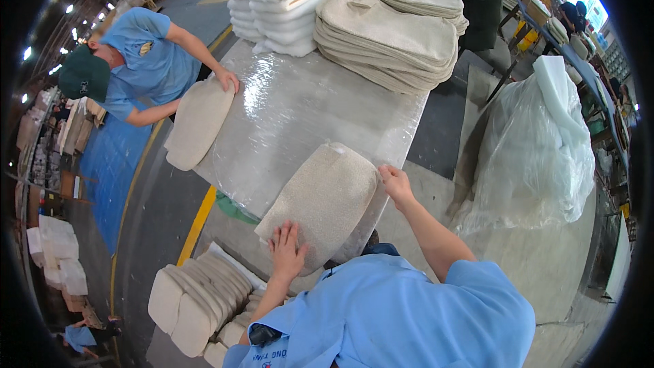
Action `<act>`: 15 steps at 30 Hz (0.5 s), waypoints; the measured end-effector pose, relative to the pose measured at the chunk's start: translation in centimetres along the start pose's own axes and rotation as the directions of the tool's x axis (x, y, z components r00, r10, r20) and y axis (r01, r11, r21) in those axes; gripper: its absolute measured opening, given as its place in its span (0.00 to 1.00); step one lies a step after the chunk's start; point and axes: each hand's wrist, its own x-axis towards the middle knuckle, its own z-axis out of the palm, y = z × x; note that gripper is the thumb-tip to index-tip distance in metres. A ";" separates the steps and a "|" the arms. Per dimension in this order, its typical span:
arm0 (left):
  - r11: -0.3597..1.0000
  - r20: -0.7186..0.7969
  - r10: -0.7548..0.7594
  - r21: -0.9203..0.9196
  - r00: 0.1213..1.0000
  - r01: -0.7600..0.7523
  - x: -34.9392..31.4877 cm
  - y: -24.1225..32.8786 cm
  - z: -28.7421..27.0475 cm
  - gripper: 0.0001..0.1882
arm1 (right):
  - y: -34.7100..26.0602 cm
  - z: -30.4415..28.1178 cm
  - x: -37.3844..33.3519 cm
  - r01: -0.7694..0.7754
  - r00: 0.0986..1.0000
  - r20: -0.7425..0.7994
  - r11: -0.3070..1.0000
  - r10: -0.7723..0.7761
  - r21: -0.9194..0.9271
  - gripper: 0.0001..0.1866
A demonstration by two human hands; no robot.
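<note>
A beige woven-fabric cushion (325, 194) with rounded corners lies on the near end of the plastic-wrapped table (272, 123). My left hand (287, 253) rests on its near left part with the fingers spread. At the cushion's right edge, my right hand (395, 184) has its fingers closed on the fabric. A small white patch shows at the cushion's far edge. Across the table's left side, a co-worker in a blue shirt (146, 48) and green cap holds a similar beige cushion (199, 123) with both hands.
Stacks of white foam pads (293, 0) and beige covers (388, 34) stand at the table's far end. Finished-looking beige cushions (197, 300) are piled low at my left. A clear plastic bag (531, 150) of white foam stands at right. Another person (480, 10) works beyond.
</note>
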 end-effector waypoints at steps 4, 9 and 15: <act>0.979 -0.169 -0.202 -0.013 0.965 0.203 3.2 -0.3 -0.9 0.40 | -2.2 2.8 -0.2 0.388 0.913 0.054 0.823 -0.404 -0.414 0.21; 0.941 -0.180 -0.250 -0.277 0.951 0.195 10.6 1.6 -3.1 0.32 | -5.8 5.2 3.2 0.589 0.795 0.119 0.711 -0.595 -0.384 0.19; 0.993 -0.417 0.039 -0.089 0.908 -0.083 10.3 2.7 -1.7 0.10 | -5.9 7.7 5.1 0.616 0.762 0.394 0.763 -0.514 -0.197 0.20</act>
